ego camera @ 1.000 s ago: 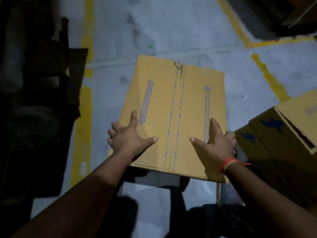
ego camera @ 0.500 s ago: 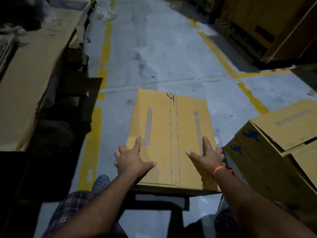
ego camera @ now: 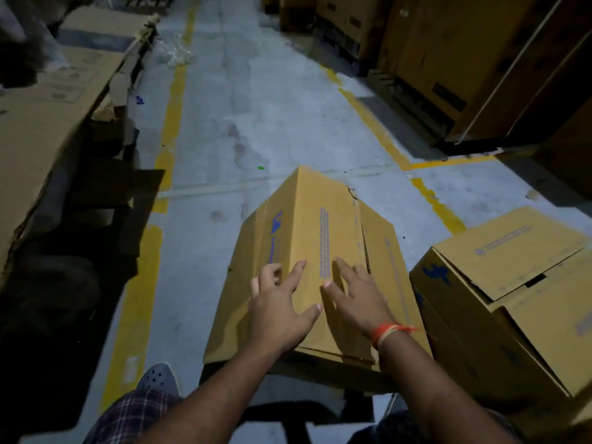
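Left hand (ego camera: pixel 278 310) and right hand (ego camera: pixel 360 301) press the tilted box (ego camera: pixel 320 232), each grip spread apart; stacked boxes (ego camera: pixel 506 283) stand just right of it, flattened cardboard (ego camera: pixel 48 123) well left.

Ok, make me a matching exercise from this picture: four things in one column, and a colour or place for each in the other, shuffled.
Column one:
1 left hand
2 right hand
3 shoe
4 floor lines

Column two:
A yellow
B grey, with holes
C on the tilted box, orange thread at its wrist
D on the tilted box, bare wrist

Pairs: 1-D, 2-C, 3-B, 4-A
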Motion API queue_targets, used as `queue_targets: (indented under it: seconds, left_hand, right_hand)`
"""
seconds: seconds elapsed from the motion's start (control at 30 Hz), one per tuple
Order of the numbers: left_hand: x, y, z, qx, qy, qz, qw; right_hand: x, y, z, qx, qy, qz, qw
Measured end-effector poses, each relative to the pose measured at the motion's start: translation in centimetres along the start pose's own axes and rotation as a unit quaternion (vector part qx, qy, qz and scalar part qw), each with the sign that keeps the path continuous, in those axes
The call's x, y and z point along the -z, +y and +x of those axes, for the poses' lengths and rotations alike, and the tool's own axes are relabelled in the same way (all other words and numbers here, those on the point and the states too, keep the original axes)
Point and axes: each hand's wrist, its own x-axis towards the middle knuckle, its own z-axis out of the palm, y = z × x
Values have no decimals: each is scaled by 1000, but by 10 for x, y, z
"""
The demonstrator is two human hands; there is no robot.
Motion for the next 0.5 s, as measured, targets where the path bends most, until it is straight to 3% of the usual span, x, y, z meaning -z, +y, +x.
queue_targets:
  seconds: [0.1,0.3,0.37,0.5]
  left_hand:
    - [-12,10,1,-48,-8,-81,996]
    - [-24,-3,12,-115,-117,-191,968]
    - [-27,-16,20,-70,-111,-163,978]
    - [-18,-55,46,111,-85,-127,982]
  right_hand:
    - [3,-4,-12,51,4,47,998]
    - [35,7,-18,50,53,65,995]
    - [45,12,-18,47,47,50,997]
    - [54,18,-16,29,59,-21,998]
